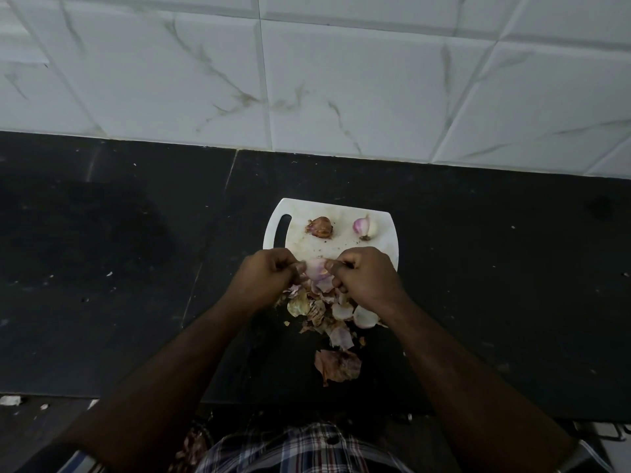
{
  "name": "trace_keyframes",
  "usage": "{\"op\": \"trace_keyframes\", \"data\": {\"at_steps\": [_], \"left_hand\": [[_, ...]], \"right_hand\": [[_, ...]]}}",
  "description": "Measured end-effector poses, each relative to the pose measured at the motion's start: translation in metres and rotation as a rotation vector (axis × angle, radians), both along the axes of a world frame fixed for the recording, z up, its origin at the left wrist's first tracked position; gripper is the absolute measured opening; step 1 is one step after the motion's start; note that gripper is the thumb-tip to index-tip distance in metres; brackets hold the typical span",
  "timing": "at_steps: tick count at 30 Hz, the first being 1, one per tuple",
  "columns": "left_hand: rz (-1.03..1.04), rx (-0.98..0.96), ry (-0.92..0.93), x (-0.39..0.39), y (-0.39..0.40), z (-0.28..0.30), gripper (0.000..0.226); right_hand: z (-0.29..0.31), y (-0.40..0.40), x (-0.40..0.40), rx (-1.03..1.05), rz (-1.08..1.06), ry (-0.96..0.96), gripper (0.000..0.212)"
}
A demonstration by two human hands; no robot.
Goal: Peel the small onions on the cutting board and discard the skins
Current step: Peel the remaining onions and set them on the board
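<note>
Onion [318, 269] at centre frame, pale pink, pinched between both hands just over the near edge of the board [341, 209]. Left hand [269, 278] on its left side, fingers [299, 266] curled tight with a thumb tip pressed against the bulb. Right hand [367, 278] on its right side, fingers likewise curled in, thumb tip touching the bulb; hard to tell whether a strip of skin is caught under it. No gap between either hand and the onion.

Directly below the hands, toward lower centre, a loose heap of skins [324, 315]: papery, tan and pinkish, spread off the board onto the table [119, 268]. One larger brownish skin [338, 365] lying a little apart from the heap, nearer the bottom of the frame.

On the far part of the board, above the hands, two more bulbs, well apart from each other: an unpeeled onion [320, 227], brown, to the left, and a peeled onion [364, 227], pink and white, to the right. Board white, with a slot handle [282, 230] at its left end and dark specks on its surface.

Table black, flecked with pale crumbs. White marbled tiles [341, 80] across the upper half of the frame. Plaid cloth [307, 448] at the bottom edge, between the forearms.
</note>
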State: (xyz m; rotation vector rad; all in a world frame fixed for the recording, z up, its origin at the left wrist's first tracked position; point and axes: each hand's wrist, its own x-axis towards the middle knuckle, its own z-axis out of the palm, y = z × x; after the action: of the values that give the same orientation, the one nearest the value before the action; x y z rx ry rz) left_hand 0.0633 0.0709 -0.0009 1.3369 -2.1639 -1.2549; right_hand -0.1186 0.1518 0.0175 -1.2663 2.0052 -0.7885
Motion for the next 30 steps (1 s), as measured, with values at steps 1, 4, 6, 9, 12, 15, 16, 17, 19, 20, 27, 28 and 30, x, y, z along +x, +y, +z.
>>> {"op": "trace_keyframes", "data": {"at_steps": [1, 4, 6, 9, 12, 15, 16, 17, 19, 20, 27, 28, 30], "left_hand": [[0.004, -0.014, -0.015, -0.002, -0.002, 0.000, 0.020], [0.018, 0.021, -0.011, -0.010, -0.008, -0.002, 0.024], [0.092, 0.078, 0.039, -0.017, -0.012, -0.004, 0.028], [0.200, 0.162, 0.066, -0.024, -0.021, -0.007, 0.037], [0.156, 0.171, 0.005, -0.031, -0.028, -0.010, 0.049], [0.095, 0.159, -0.061, -0.044, -0.030, -0.014, 0.056], [0.087, 0.163, -0.074, -0.047, -0.031, -0.016, 0.057], [0.090, 0.181, -0.080, -0.050, -0.032, -0.018, 0.060], [0.116, 0.246, -0.060, -0.051, -0.034, -0.021, 0.066], [0.128, 0.269, -0.044, -0.051, -0.035, -0.022, 0.068], [0.210, 0.379, 0.048, -0.050, -0.036, -0.023, 0.033], [0.230, 0.414, 0.062, -0.049, -0.036, -0.022, 0.033], [0.287, 0.522, 0.140, -0.048, -0.037, -0.020, 0.033]], "right_hand": [[-0.001, -0.001, -0.002, -0.001, -0.004, -0.005, 0.024], [-0.004, -0.005, -0.010, -0.001, 0.007, 0.024, 0.026], [-0.007, -0.010, -0.024, -0.015, -0.029, 0.092, 0.026], [-0.012, -0.021, -0.064, -0.063, -0.220, 0.072, 0.021], [-0.015, -0.041, -0.102, -0.079, -0.270, 0.170, 0.023], [-0.021, -0.077, -0.120, -0.067, -0.195, 0.302, 0.032], [-0.024, -0.090, -0.122, -0.059, -0.160, 0.322, 0.033], [-0.028, -0.101, -0.123, -0.042, -0.123, 0.329, 0.031], [-0.039, -0.122, -0.124, 0.013, -0.062, 0.318, 0.027], [-0.043, -0.130, -0.125, 0.046, -0.041, 0.312, 0.026], [-0.055, -0.150, -0.134, 0.178, 0.071, 0.323, 0.023], [-0.054, -0.151, -0.135, 0.190, 0.074, 0.321, 0.024], [-0.053, -0.152, -0.136, 0.202, 0.084, 0.306, 0.025]]}}
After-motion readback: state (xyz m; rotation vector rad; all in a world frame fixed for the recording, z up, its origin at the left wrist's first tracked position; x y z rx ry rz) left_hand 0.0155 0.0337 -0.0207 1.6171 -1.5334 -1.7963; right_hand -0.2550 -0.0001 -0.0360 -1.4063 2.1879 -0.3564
